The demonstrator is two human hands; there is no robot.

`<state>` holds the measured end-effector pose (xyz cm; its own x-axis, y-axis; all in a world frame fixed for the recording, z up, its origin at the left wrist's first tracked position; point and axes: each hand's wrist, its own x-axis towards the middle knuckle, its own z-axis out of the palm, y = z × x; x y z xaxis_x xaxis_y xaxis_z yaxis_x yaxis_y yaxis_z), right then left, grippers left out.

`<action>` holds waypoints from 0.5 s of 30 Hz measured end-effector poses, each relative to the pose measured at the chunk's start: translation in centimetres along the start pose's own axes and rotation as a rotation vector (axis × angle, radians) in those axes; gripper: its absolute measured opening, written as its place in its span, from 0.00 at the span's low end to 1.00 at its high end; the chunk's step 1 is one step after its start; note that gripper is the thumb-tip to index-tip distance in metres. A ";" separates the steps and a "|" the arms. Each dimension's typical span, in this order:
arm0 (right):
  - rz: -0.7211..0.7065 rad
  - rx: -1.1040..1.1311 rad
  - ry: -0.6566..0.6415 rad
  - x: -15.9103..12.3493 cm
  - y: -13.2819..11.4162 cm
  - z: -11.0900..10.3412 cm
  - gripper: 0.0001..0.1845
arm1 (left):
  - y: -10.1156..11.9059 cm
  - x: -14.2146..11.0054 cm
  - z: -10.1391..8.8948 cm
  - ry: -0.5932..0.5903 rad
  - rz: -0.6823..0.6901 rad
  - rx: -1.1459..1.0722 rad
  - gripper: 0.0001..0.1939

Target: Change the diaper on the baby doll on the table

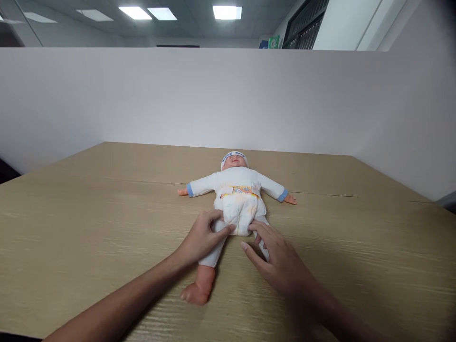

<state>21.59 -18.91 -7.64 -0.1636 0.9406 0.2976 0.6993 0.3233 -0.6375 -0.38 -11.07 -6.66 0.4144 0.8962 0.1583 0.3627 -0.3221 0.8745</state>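
Note:
A baby doll [237,178] lies on its back, arms spread, in a white outfit with blue cuffs and a lettered headband. Round its hips is a white diaper [240,211] with a colourful printed waistband. My left hand [204,232] is at the diaper's left leg edge, its thumb along the lower front and its fingers curled at the side. On the other side my right hand [272,251] touches the diaper's leg edge with its fingertips, the thumb held apart. One bare doll foot [199,287] shows below my left hand; my right hand hides the other.
The doll rests on a wide wooden tabletop [107,223] with seams across it. White partition walls [228,99] rise behind and at the sides. A dark grey object [448,202] shows at the right edge.

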 end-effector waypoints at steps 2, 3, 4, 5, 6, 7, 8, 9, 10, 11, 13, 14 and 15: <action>0.028 -0.009 -0.001 0.1 0.1 0.0 0.14 | 0.4 0.0 -0.2 -0.017 -0.018 -0.032 0.15; 0.044 -0.004 0.002 0.2 0.1 0.0 0.14 | 0.6 0.0 -0.4 -0.027 -0.039 -0.079 0.16; 0.060 0.005 0.006 0.3 0.2 0.0 0.13 | 0.8 -0.1 -0.6 -0.044 -0.066 -0.138 0.16; 0.076 0.018 0.006 0.4 0.2 -0.1 0.12 | 1.0 -0.1 -0.9 -0.062 -0.095 -0.201 0.17; 0.089 0.034 0.006 0.5 0.2 -0.2 0.11 | 1.1 -0.1 -1.1 -0.076 -0.123 -0.258 0.18; 0.095 0.052 0.005 0.5 0.2 -0.2 0.11 | 1.2 -0.2 -1.4 -0.088 -0.148 -0.302 0.18; 0.097 0.070 0.006 0.5 0.2 -0.3 0.10 | 1.2 -0.2 -1.6 -0.096 -0.167 -0.328 0.19; 0.097 0.087 0.011 0.5 0.1 -0.3 0.09 | 1.2 -0.2 -1.7 -0.102 -0.181 -0.339 0.20; 0.095 0.102 0.020 0.4 0.0 -0.4 0.09 | 1.1 -0.2 -1.8 -0.108 -0.191 -0.342 0.20; 0.095 0.112 0.033 0.3 -0.1 -0.3 0.09 | 1.0 -0.2 -1.8 -0.113 -0.194 -0.339 0.21; 0.097 0.111 0.058 0.0 -0.2 -0.2 0.09 | 0.8 -0.3 -1.6 -0.120 -0.177 -0.324 0.21; 0.098 0.101 0.070 -0.1 -0.2 -0.2 0.09 | 0.7 -0.3 -1.4 -0.116 -0.160 -0.308 0.22; 0.096 0.086 0.076 -0.1 -0.2 -0.1 0.10 | 0.6 -0.4 -1.2 -0.108 -0.142 -0.282 0.22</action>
<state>21.52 -19.13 -7.44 -0.0436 0.9582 0.2829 0.6462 0.2430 -0.7234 -1.34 -11.25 -5.62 0.4681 0.8836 -0.0105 0.1842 -0.0860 0.9791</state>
